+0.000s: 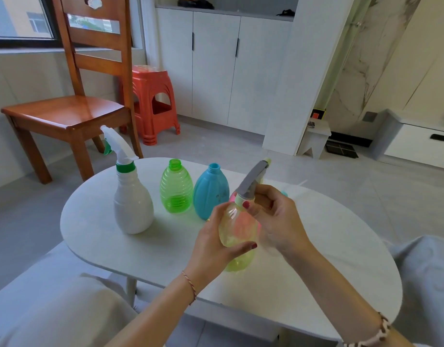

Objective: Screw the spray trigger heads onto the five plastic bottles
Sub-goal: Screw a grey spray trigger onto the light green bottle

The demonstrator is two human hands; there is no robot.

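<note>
Head view looks down on a white oval tabletop (90, 221) with both bare hands raised above its middle. Left hand (216, 244) wraps the belly of a clear yellow bottle (237, 231), the thumb pressed across its front lower side and the other fingers (219, 209) curled round its far side, so the bottle is held tilted off the tabletop. Right hand (276, 216) closes on the collar at the bottle's neck, thumb tip and forefinger pinched round the pale ring just under a grey spray head (254, 180), whose nozzle points up and away to the right. Something pink shows behind the yellow bottle, too hidden to tell what it is.

Three more bottles stand upright in a row at the far left of the tabletop. A white bottle (133, 204) carries a white trigger head (117, 146) on a green collar. Just beside it stands a green bottle (176, 189) with an open neck, and next to that a blue bottle (208, 191), also open at the neck and partly hidden by the left hand.
</note>
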